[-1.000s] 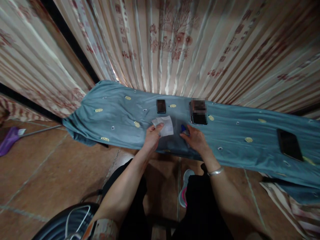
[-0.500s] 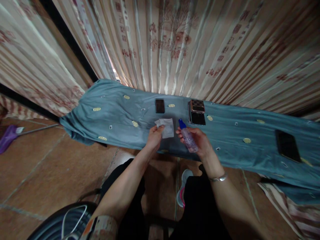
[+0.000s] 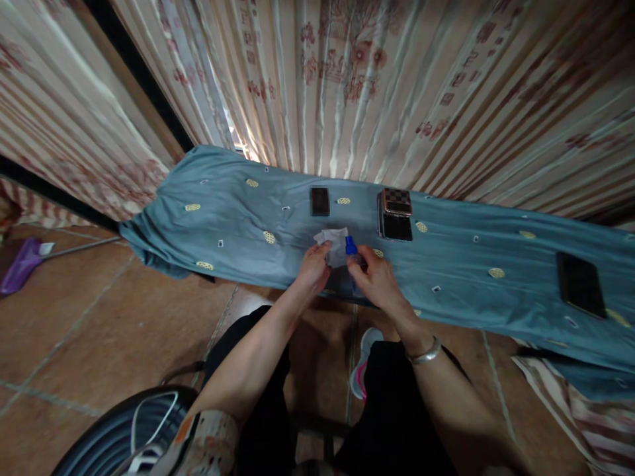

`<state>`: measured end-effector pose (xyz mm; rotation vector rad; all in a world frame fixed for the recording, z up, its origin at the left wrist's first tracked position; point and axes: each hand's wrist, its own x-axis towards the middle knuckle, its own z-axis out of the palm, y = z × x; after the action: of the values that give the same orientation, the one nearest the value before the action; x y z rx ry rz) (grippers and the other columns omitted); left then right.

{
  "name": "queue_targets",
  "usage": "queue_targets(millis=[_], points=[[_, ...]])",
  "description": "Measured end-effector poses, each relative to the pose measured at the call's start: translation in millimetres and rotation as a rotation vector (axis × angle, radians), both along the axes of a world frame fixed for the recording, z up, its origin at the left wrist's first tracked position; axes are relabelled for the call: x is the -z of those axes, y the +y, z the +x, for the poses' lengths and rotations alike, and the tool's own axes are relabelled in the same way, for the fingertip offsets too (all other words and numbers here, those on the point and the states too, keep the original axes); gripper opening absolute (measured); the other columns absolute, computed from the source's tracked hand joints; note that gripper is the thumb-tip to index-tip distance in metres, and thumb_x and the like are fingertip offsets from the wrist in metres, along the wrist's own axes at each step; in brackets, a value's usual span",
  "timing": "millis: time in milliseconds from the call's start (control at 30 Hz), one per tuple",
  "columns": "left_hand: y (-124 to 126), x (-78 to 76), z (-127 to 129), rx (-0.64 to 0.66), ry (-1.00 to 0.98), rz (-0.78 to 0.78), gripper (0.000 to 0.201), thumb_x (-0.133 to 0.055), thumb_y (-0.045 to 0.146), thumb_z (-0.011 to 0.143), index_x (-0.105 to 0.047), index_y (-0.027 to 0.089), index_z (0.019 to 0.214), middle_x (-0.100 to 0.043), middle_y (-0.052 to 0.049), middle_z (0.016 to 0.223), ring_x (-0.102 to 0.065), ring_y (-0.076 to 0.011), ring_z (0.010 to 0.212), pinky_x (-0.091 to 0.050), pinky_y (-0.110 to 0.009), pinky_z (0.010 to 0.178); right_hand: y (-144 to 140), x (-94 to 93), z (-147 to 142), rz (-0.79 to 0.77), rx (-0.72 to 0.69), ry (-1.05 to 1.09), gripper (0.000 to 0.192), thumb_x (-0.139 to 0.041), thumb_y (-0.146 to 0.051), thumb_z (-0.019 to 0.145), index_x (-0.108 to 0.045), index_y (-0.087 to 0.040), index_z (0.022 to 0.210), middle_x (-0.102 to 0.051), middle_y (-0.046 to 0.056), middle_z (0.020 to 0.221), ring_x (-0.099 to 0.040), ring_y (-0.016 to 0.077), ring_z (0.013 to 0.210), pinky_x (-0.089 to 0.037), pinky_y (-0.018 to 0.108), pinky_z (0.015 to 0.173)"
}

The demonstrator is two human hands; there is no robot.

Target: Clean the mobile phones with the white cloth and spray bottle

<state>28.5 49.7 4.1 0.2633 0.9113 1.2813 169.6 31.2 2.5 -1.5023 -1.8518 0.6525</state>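
Note:
My left hand (image 3: 316, 266) is closed on a pale grey cloth (image 3: 336, 246), pinching its left side over the front of the covered surface. Close on its right, my right hand (image 3: 373, 272) grips a small spray bottle (image 3: 351, 246) with a blue top. The bottle's top is right beside the cloth's edge; most of its clear body is hidden behind my fingers. Beyond the cloth lies a small dark, flat rectangular device (image 3: 320, 201). To the right of it, a phone (image 3: 397, 227) lies with a checkered case or folding phone (image 3: 397, 201) resting on its far end.
The teal sheet (image 3: 238, 244) covers a long narrow surface against a patterned curtain (image 3: 342, 119). A larger dark phone or tablet (image 3: 580, 284) lies at the right. A purple broom (image 3: 22, 266) is on the tiled floor; a black round basin-like object (image 3: 119, 436) stands lower left.
My right hand has moved left and turned, bringing the spray bottle up to the cloth and tilting it more upright. My left hand still holds the cloth.

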Motion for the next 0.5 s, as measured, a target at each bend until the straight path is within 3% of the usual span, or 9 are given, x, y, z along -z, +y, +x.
queue_targets(millis=[100,167,367,500], points=[[0.3,1.7,0.3,-0.01,-0.006,0.004,0.01,-0.058,0.012,0.086,-0.067,0.013,0.081,-0.071,-0.003,0.071,-0.068,-0.0158,0.072,-0.051,-0.031,0.082,-3.1,0.7,-3.6,0.048,-0.027,-0.067,0.065,-0.052,-0.035,0.086,-0.049,-0.012,0.147,-0.074,0.014,0.114,-0.071,0.0254,0.086,-0.054,0.037,0.079],[0.1,2.0,0.7,-0.017,-0.004,-0.002,0.008,-0.061,0.011,0.084,-0.067,0.013,0.079,-0.07,-0.001,0.071,-0.065,-0.0124,0.065,-0.05,-0.027,0.077,-4.4,0.3,-5.0,0.063,-0.062,-0.119,0.069,-0.051,-0.031,0.087,-0.041,-0.014,0.153,-0.075,0.013,0.115,-0.071,0.0243,0.082,-0.055,0.037,0.079],[-3.1,1.2,5.2,-0.003,-0.016,-0.008,0.01,-0.066,0.01,0.079,-0.065,0.014,0.07,-0.066,0.001,0.064,-0.058,-0.0102,0.057,-0.047,-0.024,0.068,-3.6,2.6,-4.1,0.114,-0.128,-0.216,0.063,-0.049,-0.027,0.088,-0.045,-0.016,0.15,-0.075,0.013,0.115,-0.072,0.0254,0.087,-0.056,0.04,0.085],[-4.4,2.9,7.2,0.002,-0.018,-0.021,0.013,-0.063,0.009,0.08,-0.066,0.014,0.068,-0.066,0.0,0.063,-0.058,-0.0102,0.057,-0.046,-0.024,0.068,-0.8,5.3,-3.6,0.094,-0.137,-0.207,0.055,-0.051,-0.027,0.086,-0.053,-0.017,0.141,-0.077,0.01,0.104,-0.071,0.0255,0.08,-0.055,0.038,0.079]])
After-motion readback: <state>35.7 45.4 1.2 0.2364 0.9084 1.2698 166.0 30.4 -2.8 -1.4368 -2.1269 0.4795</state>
